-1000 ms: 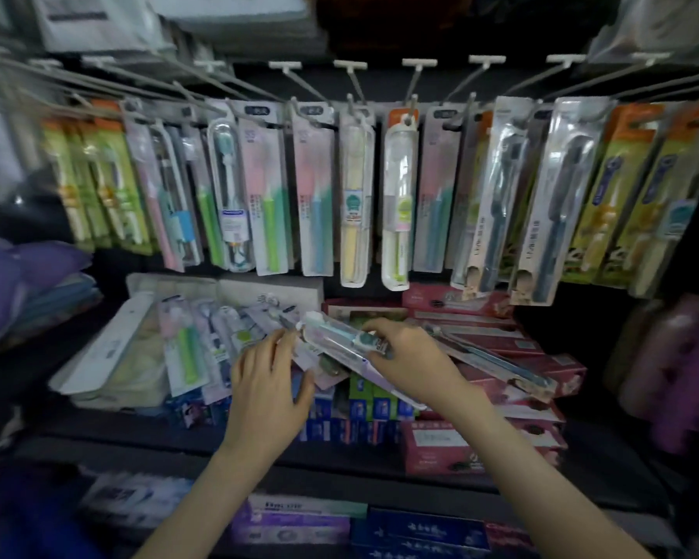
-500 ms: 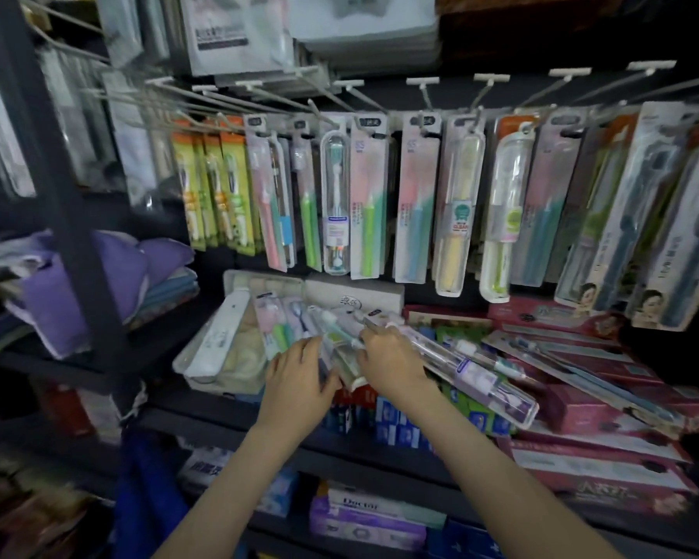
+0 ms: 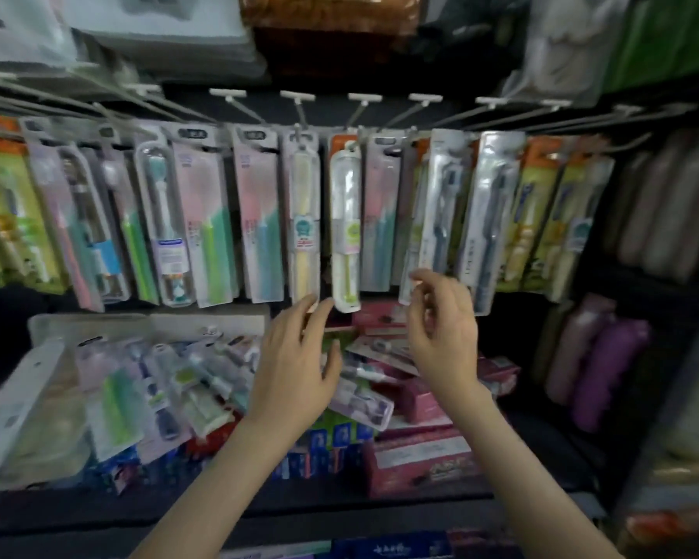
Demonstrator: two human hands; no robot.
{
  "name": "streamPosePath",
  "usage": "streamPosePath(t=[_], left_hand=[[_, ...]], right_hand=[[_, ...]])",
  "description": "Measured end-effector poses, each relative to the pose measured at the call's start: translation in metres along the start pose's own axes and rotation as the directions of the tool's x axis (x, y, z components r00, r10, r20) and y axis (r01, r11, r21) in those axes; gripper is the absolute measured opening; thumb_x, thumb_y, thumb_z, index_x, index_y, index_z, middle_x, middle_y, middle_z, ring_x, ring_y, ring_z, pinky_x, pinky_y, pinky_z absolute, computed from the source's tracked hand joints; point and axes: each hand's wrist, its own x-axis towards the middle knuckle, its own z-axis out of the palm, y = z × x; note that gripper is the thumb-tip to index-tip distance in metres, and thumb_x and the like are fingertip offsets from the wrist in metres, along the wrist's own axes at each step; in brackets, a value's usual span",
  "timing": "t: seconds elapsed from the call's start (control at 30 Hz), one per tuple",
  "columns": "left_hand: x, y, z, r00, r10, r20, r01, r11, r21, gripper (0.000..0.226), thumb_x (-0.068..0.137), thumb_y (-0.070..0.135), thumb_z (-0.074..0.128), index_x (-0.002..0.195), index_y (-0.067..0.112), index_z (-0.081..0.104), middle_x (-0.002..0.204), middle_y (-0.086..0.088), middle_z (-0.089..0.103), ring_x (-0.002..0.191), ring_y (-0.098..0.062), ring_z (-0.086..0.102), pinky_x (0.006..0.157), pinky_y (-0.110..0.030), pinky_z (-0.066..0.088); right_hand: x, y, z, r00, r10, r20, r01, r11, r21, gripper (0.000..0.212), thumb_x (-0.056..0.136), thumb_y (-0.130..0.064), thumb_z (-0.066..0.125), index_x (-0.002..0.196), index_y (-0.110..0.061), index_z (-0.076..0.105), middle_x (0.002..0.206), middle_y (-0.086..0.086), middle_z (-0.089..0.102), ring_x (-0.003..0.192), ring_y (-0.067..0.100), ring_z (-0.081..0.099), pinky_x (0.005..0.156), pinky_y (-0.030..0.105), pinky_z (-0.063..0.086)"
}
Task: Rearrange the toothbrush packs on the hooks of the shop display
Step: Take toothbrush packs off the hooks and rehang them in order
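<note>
Clear-plastic toothbrush packs [image 3: 259,219] hang in a row on hooks [image 3: 364,98] across the upper frame, with more loose packs [image 3: 114,393] piled at lower left. At centre our left hand [image 3: 295,369] spreads its fingers, holding nothing, just under a white-and-green pack [image 3: 346,232]. Our right hand [image 3: 444,340] curls loosely beside a grey pack [image 3: 440,219], and through the blur we cannot tell whether it pinches it.

Toothbrush packs [image 3: 259,219] hang side by side from a row of hooks [image 3: 299,110] above the shelf [image 3: 340,506]. On the shelf, loose packs [image 3: 158,381] lie toward its left end and boxes [image 3: 420,457] toward its right. The left hand [image 3: 295,365] and the right hand [image 3: 440,336] are side by side below the middle of the row.
</note>
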Motion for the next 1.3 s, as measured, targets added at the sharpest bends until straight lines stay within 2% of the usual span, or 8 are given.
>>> streamPosePath(t=[0.07, 0.2, 0.37, 0.67, 0.8, 1.0, 1.13, 1.3], left_hand=[[0.024, 0.027, 0.022, 0.988, 0.126, -0.086, -0.127, 0.992, -0.008, 0.046, 0.086, 0.015, 0.063, 0.13, 0.006, 0.051, 0.133, -0.018, 0.05, 0.122, -0.03, 0.045, 0.105, -0.047, 0.038], [0.071, 0.07, 0.068, 0.958, 0.275, -0.085, -0.27, 0.961, 0.063, 0.053, 0.092, 0.03, 0.045, 0.142, 0.015, 0.038, 0.148, -0.015, 0.035, 0.137, -0.029, 0.029, 0.114, -0.046, 0.02], [0.114, 0.103, 0.111, 0.934, 0.355, -0.048, -0.338, 0.918, 0.208, 0.074, 0.088, 0.038, 0.06, 0.15, 0.021, 0.023, 0.157, -0.011, 0.015, 0.144, -0.031, 0.011, 0.114, -0.051, 0.002], [0.133, 0.104, 0.13, 0.942, 0.331, -0.05, -0.296, 0.894, 0.336, 0.088, 0.077, 0.04, 0.071, 0.15, 0.022, 0.025, 0.157, -0.012, 0.012, 0.145, -0.031, 0.009, 0.114, -0.053, -0.007], [0.134, 0.104, 0.128, 0.94, 0.335, -0.064, -0.291, 0.886, 0.36, 0.084, 0.079, 0.036, 0.069, 0.15, 0.02, 0.027, 0.157, -0.012, 0.011, 0.145, -0.032, 0.009, 0.114, -0.053, -0.005], [0.132, 0.105, 0.126, 0.949, 0.312, -0.052, -0.278, 0.9, 0.335, 0.088, 0.076, 0.03, 0.073, 0.15, 0.02, 0.026, 0.158, -0.012, 0.008, 0.145, -0.032, 0.006, 0.113, -0.055, -0.004], [0.131, 0.11, 0.125, 0.957, 0.288, -0.018, -0.271, 0.919, 0.287, 0.084, 0.077, 0.032, 0.071, 0.149, 0.022, 0.028, 0.157, -0.014, 0.012, 0.144, -0.033, 0.006, 0.112, -0.056, -0.004], [0.131, 0.122, 0.117, 0.971, 0.215, -0.107, -0.212, 0.976, 0.044, 0.05, 0.087, 0.041, 0.043, 0.133, 0.023, 0.051, 0.15, -0.009, 0.034, 0.141, -0.028, 0.016, 0.113, -0.05, 0.007]], right_hand=[[0.016, 0.03, -0.022, 0.984, 0.095, -0.153, -0.101, 0.994, -0.035, 0.024, 0.092, -0.012, 0.045, 0.11, -0.001, 0.057, 0.09, 0.004, 0.051, 0.085, 0.018, 0.05, 0.077, 0.023, 0.04], [0.044, 0.084, -0.042, 0.935, 0.3, -0.192, -0.32, 0.943, -0.088, 0.036, 0.092, -0.009, 0.05, 0.127, -0.002, 0.047, 0.114, 0.015, 0.052, 0.107, 0.035, 0.05, 0.094, 0.046, 0.041], [0.072, 0.125, -0.041, 0.916, 0.394, -0.078, -0.401, 0.892, -0.207, 0.062, 0.09, -0.018, 0.058, 0.141, 0.005, 0.03, 0.138, 0.024, 0.042, 0.127, 0.036, 0.038, 0.104, 0.033, 0.026], [0.089, 0.151, -0.027, 0.874, 0.485, -0.028, -0.483, 0.862, -0.151, 0.056, 0.088, -0.02, 0.059, 0.135, -0.005, 0.032, 0.128, 0.016, 0.049, 0.116, 0.032, 0.049, 0.091, 0.038, 0.045], [0.092, 0.153, -0.027, 0.865, 0.501, 0.025, -0.493, 0.859, -0.141, 0.064, 0.089, -0.02, 0.055, 0.143, -0.008, 0.023, 0.137, 0.012, 0.044, 0.124, 0.029, 0.045, 0.097, 0.038, 0.043], [0.085, 0.15, -0.037, 0.907, 0.407, 0.104, -0.384, 0.904, -0.19, 0.069, 0.089, -0.016, 0.055, 0.147, -0.007, 0.019, 0.134, 0.017, 0.044, 0.119, 0.031, 0.048, 0.094, 0.038, 0.045], [0.079, 0.136, -0.046, 0.919, 0.373, 0.13, -0.348, 0.919, -0.183, 0.068, 0.088, -0.013, 0.057, 0.146, -0.009, 0.023, 0.129, 0.014, 0.05, 0.109, 0.026, 0.055, 0.078, 0.02, 0.04], [0.048, 0.111, -0.07, 0.872, 0.483, 0.08, -0.489, 0.867, 0.095, 0.068, 0.087, -0.019, 0.061, 0.143, -0.021, 0.024, 0.118, -0.002, 0.058, 0.099, 0.013, 0.06, 0.068, 0.014, 0.044]])
